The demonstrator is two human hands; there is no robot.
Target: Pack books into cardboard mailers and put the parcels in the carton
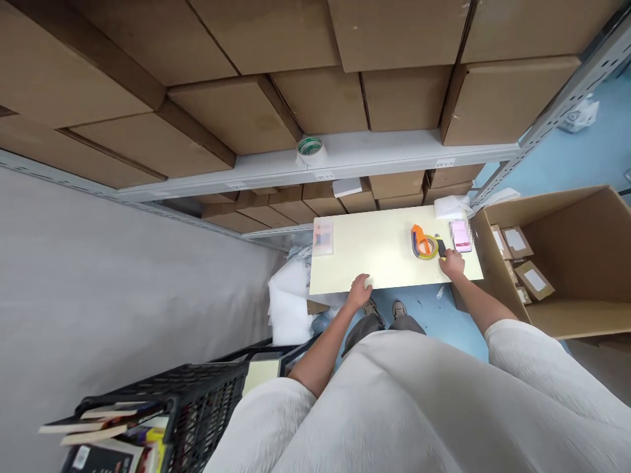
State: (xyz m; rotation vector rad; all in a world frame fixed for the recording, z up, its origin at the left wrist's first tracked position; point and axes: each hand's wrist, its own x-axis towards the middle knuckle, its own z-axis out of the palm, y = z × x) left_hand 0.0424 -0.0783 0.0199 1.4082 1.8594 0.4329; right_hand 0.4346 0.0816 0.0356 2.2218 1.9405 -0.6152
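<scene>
— So, right hand [452, 264]?
— Fingers at the small black thing [441, 247] on the table [369, 263]; can't tell whether gripping. Probably best to press lightly.
— Left hand [359, 293]?
— Empty, loosely curled, by the near edge. Mind the tape [434, 247] just beside the black thing.

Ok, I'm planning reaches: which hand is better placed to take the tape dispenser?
Likely the right hand: it is nearer the orange dispenser, though on a dark object; the left hand is farther.

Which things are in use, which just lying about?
Likely in use:
dark flat item at right hand
tabletop, left hand at its edge
orange tape dispenser nearby, possibly

Apparently lying about:
phone
tape roll on shelf
books in black crate
</scene>
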